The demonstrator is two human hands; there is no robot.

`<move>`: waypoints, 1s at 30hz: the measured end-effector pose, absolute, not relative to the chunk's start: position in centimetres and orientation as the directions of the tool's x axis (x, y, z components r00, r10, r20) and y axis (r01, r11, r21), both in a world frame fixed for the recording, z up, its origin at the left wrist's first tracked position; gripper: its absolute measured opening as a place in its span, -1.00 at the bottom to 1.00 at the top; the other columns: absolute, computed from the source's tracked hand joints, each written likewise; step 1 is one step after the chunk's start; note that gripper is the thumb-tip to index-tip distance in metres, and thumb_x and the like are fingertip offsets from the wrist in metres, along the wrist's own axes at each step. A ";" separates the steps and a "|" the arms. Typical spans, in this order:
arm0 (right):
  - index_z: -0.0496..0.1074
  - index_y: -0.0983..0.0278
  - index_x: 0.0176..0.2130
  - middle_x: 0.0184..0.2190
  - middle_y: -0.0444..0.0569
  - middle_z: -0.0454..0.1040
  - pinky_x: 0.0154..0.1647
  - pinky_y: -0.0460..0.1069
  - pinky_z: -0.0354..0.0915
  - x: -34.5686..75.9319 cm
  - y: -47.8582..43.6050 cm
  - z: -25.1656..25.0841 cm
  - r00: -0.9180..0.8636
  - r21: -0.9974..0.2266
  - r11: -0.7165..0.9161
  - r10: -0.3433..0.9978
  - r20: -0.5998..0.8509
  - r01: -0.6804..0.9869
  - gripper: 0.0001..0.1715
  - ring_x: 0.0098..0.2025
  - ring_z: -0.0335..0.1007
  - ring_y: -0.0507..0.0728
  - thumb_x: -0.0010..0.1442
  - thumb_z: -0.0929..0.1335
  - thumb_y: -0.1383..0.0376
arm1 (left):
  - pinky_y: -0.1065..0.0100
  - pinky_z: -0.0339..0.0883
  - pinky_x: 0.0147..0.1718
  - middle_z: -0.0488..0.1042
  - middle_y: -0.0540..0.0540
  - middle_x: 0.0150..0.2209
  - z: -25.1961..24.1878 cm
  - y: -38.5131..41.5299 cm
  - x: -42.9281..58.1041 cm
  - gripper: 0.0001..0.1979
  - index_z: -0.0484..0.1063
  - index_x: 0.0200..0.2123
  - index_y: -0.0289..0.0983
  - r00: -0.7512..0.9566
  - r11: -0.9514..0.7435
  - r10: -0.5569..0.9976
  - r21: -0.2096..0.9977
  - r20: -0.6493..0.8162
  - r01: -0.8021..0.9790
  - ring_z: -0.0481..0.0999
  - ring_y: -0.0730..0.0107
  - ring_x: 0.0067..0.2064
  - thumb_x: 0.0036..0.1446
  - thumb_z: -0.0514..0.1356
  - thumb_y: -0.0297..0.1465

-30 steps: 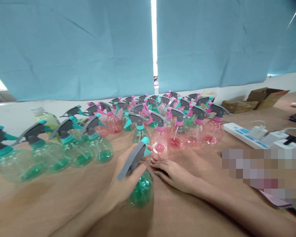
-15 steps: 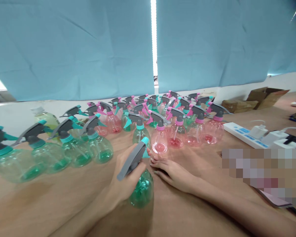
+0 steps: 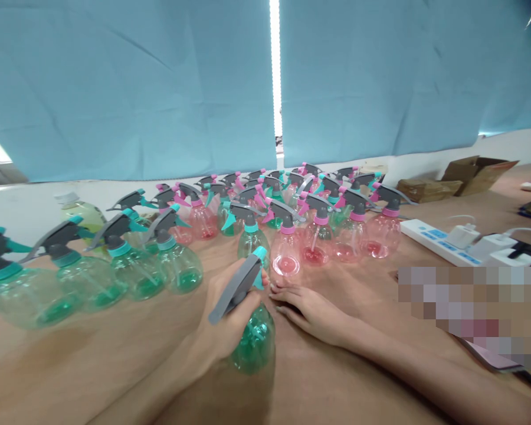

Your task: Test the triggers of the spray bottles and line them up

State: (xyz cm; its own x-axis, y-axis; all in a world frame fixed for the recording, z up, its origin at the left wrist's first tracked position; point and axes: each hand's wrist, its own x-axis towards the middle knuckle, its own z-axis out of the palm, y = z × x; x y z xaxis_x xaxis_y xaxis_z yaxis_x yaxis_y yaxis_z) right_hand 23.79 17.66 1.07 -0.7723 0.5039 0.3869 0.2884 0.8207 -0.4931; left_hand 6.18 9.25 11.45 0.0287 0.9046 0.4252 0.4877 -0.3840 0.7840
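Observation:
My left hand (image 3: 230, 313) is wrapped round the neck of a green spray bottle (image 3: 254, 342) standing upright on the table in front of me. A grey sprayer head (image 3: 238, 286) with a teal nozzle tops it, and a fingertip lies over the teal trigger (image 3: 259, 276). My right hand (image 3: 312, 311) lies low on the table just right of that bottle, holding nothing, its fingers stretched towards it. Beyond my right fingertips stands a pink spray bottle (image 3: 285, 251); a green spray bottle (image 3: 253, 239) is beside it.
Several green spray bottles (image 3: 179, 265) line the left side. More pink and green ones crowd the back. At right lie a white power strip (image 3: 438, 239) with chargers and a blurred-out patch over a device (image 3: 491, 357). An open cardboard box (image 3: 478, 177) sits farther back.
The trigger of the held spray bottle has moved in slightly towards its neck, with my left fingertip on it. My right hand and the other bottles have stayed put.

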 end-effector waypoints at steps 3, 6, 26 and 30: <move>0.41 0.31 0.08 0.10 0.08 0.46 0.20 0.16 0.27 23.8 17.7 1.0 -0.771 -0.495 0.819 0.506 0.387 0.289 -0.64 0.16 0.36 0.20 0.36 0.22 0.31 | 0.36 0.28 -0.36 0.44 0.02 -0.40 11.5 9.3 6.2 -0.90 0.38 -0.39 -0.21 0.032 -0.377 0.905 0.767 0.424 0.519 0.43 0.35 -0.34 0.04 0.08 -0.47; 0.42 0.31 0.07 0.10 0.09 0.46 0.20 0.17 0.28 23.8 17.7 1.0 -0.769 -0.498 0.821 0.503 0.395 0.280 -0.65 0.16 0.36 0.20 0.36 0.22 0.32 | 0.38 0.15 -0.47 0.27 0.07 -0.52 11.6 9.3 6.2 -0.94 0.28 -0.49 -0.20 -0.003 -0.360 0.896 0.729 0.444 0.583 0.25 0.41 -0.48 -0.02 0.08 -0.47; 0.42 0.32 0.06 0.09 0.11 0.46 0.19 0.17 0.28 23.8 17.8 0.8 -0.771 -0.494 0.825 0.497 0.399 0.276 -0.65 0.16 0.35 0.21 0.36 0.22 0.32 | 0.40 0.32 -0.19 0.51 0.08 -0.23 10.4 9.2 5.7 -0.50 0.37 0.09 -0.09 0.070 -0.369 0.922 0.807 0.382 0.461 0.47 0.44 -0.28 0.09 0.05 -0.56; 0.42 0.29 0.06 0.09 0.08 0.47 0.18 0.17 0.29 23.8 17.9 0.7 -0.769 -0.498 0.824 0.497 0.403 0.271 -0.66 0.15 0.37 0.21 0.35 0.23 0.31 | 0.39 0.34 -0.24 0.52 0.08 -0.27 10.3 9.3 5.7 -0.51 0.38 0.09 -0.09 0.057 -0.360 0.924 0.806 0.379 0.471 0.46 0.44 -0.32 0.10 0.06 -0.54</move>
State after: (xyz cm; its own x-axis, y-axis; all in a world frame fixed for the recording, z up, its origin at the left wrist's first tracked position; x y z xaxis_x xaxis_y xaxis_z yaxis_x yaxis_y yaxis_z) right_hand 23.84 17.90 0.67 -0.7686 0.4966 0.4033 0.2707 0.8236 -0.4983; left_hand 5.66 9.32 10.29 0.0572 0.9236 0.3790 0.4705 -0.3598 0.8057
